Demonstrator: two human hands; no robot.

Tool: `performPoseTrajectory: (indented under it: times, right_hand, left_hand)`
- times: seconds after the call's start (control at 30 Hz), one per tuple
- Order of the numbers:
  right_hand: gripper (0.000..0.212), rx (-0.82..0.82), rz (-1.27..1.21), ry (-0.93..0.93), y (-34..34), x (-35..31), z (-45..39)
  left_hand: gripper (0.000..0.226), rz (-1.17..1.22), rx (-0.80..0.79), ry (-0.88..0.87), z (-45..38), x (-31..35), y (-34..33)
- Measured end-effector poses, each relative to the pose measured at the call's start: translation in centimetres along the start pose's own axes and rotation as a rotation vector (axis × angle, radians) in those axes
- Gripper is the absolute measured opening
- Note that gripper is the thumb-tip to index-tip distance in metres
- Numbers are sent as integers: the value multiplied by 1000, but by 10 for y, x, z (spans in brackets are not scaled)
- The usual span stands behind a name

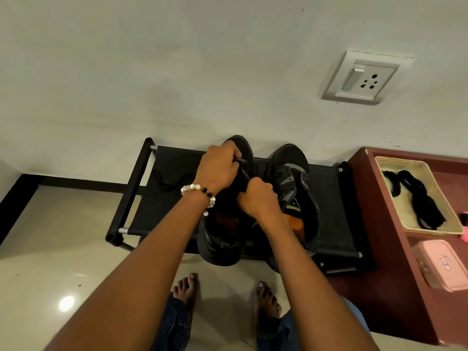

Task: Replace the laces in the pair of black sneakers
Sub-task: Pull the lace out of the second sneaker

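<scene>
Where a black shoe rack (pixel 162 206) meets a pale wall (pixel 177 72), the left hand (pixel 219 168) and right hand (pixel 258 198) pinch a lace (pixel 243 171) on the left sneaker (pixel 222 244).

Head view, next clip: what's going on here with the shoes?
A person stands at a black shoe rack working on the left sneaker. The left hand pinches a lace end near the toe, and the right hand grips the shoe's upper. The right sneaker sits beside it, untouched. Black laces lie in a tray on the red cabinet.
</scene>
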State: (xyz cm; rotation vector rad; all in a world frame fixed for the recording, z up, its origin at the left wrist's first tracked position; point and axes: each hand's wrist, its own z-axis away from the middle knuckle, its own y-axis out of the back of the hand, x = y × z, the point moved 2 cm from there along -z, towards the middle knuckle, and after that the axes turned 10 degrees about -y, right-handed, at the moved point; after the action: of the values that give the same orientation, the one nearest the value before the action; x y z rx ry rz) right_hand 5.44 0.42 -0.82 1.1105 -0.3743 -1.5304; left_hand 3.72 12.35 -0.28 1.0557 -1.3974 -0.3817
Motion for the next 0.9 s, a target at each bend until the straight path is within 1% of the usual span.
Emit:
performPoseTrajectory:
  times: [0.07, 0.17, 0.27, 0.3, 0.33, 0.37, 0.4, 0.43, 0.47, 0.53, 0.57, 0.6, 0.67, 0.73, 0.8, 0.9]
  right_hand:
    - [30, -4, -7, -9, 0, 0, 0]
    - [30, -10, -18, -11, -1, 0, -1]
    - [31, -11, -17, -7, -1, -1, -1]
    - [31, -9, -17, -6, -1, -1, 0]
    - [32, -8, -17, -5, -1, -1, 0]
    - [32, -7, -16, -4, -1, 0, 0]
    - [32, -8, -16, -5, -1, 0, 0]
    - [32, -9, -17, -8, 0, 1, 0]
    - [31, -12, -17, -10, 0, 1, 0]
    - [28, -14, -9, -15, 0, 0, 0]
    - [24, -13, -1, -17, 1, 0, 0]
    - [20, -13, 7, -20, 1, -1, 1]
    - [19, -8, 18, -17, 1, -2, 1]
    - [21, -4, 21, -8, 0, -2, 2]
    - [17, 0, 15, -2, 0, -2, 2]
    - [16, 8, 8, 1, -2, -4, 3]
  left_hand:
    - [21, 254, 93, 152, -1, -3, 12]
    - [27, 714, 244, 380, -3, -13, 32]
    - [31, 1220, 484, 477, 0, -18, 47]
    - [32, 1384, 534, 487, 2, -17, 48]
    - [32, 1503, 553, 487, 3, -17, 47]
    - [31, 1559, 539, 477, 4, -14, 45]
    - [31, 1532, 503, 467, 5, -11, 42]
    - [29, 1382, 437, 433, 5, -8, 41]
    - [24, 1093, 342, 367, 4, -6, 39]
    - [12, 391, 131, 141, 2, -7, 30]
    - [11, 144, 42, 44, 2, -9, 22]
    - [11, -6, -28, -5, 2, -11, 14]
    - [13, -126, -78, -4, 6, -11, 6]
    - [15, -207, -60, -8, 6, -9, 3]
    - [18, -282, -52, -28, 5, -5, 0]
    - [18, -431, -33, -72, 9, 3, -6]
